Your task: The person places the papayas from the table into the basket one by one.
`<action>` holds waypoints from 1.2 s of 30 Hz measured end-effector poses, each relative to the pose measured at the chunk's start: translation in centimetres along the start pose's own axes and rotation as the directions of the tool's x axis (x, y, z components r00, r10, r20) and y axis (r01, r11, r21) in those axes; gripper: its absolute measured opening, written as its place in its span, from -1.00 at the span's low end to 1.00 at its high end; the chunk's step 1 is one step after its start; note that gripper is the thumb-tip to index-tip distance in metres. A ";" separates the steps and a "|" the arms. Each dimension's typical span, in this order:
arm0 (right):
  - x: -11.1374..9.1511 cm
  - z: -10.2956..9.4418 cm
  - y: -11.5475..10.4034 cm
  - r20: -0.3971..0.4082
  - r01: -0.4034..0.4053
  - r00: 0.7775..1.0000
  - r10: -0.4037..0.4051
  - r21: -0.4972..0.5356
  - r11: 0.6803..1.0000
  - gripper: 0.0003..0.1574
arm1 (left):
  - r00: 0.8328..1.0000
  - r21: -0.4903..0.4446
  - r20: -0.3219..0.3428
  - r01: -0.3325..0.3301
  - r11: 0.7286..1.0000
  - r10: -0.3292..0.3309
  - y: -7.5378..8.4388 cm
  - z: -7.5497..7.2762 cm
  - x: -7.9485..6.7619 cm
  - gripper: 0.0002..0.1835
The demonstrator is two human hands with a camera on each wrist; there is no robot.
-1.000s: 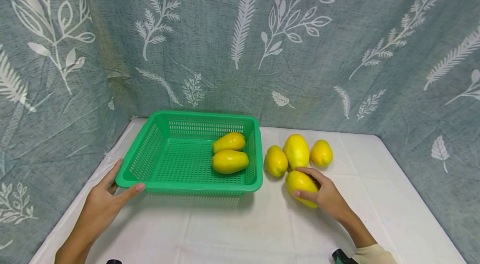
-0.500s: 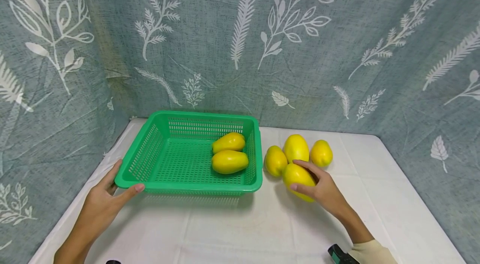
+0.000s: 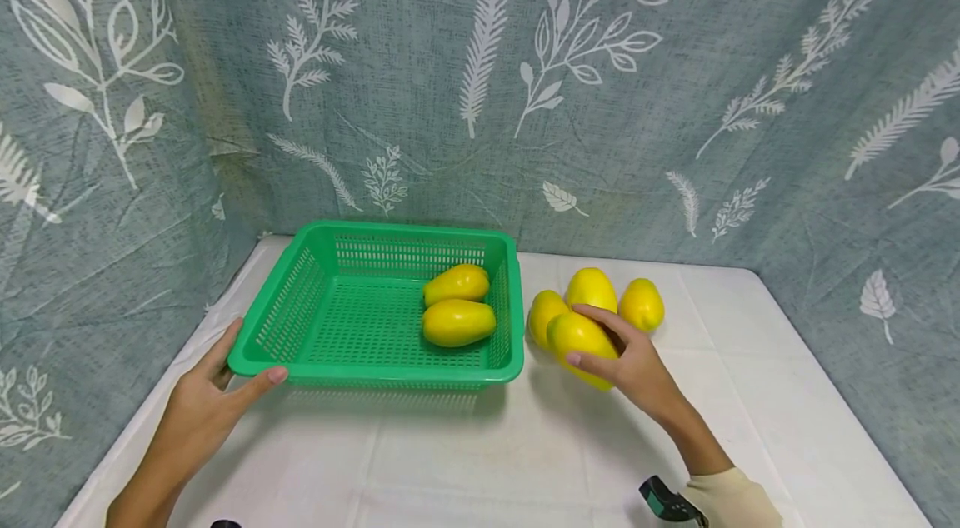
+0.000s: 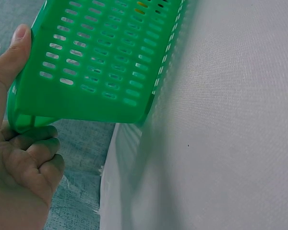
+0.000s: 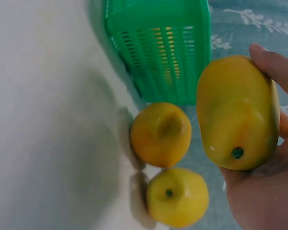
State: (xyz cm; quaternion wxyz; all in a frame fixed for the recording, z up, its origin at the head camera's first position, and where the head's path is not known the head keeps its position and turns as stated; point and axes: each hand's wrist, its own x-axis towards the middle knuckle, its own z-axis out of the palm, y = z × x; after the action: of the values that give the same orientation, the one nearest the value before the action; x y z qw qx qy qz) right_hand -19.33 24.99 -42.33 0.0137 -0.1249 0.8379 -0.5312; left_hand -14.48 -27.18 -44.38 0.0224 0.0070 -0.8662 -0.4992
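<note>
In the head view, my right hand grips a large yellow mango-like fruit between thumb and fingers, raised above the white table. The right wrist view shows this mango-like fruit with a small green stem spot, clear of the tabletop. My left hand holds the near left corner of a green plastic basket. Seen from the left wrist, the thumb lies on the outside of the basket and the fingers curl under its rim. Two similar yellow fruits lie at the right inside the basket.
Right of the basket, three more yellow fruits stand grouped: a left one, a middle one and a right one. A white cloth covers the table. Behind hangs a blue-green leaf-patterned curtain.
My right hand has lifted the mango-like fruit off the table and carried it left and a little away from me, towards the basket. My left hand and the basket stay in place.
</note>
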 end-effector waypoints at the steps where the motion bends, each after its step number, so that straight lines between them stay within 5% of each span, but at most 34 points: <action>1: 0.1 0.1 -0.2 0.001 0.004 1.000 -0.004 0.002 1.000 -0.20 | 1.000 -0.001 -0.002 -0.002 1.000 0.002 0.0 0.0 0.0 0.05; 13: 1.2 1.8 -2.4 0.013 0.091 0.996 -0.091 0.028 0.995 -0.23 | 1.000 -0.003 -0.017 -0.024 1.000 0.024 -0.2 -0.1 0.0 0.06; 36: 3.6 7.0 -6.1 0.119 0.112 0.985 -0.121 0.085 0.990 -0.21 | 1.000 0.008 -0.010 -0.020 1.000 0.020 -0.3 0.1 -0.1 0.05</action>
State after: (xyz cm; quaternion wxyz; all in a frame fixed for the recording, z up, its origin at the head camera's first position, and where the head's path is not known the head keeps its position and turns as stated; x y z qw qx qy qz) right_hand -20.52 15.49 -39.54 0.0396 -0.2060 0.8054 -0.5544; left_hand -14.42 -27.26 -44.69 0.0319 0.0012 -0.8681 -0.4954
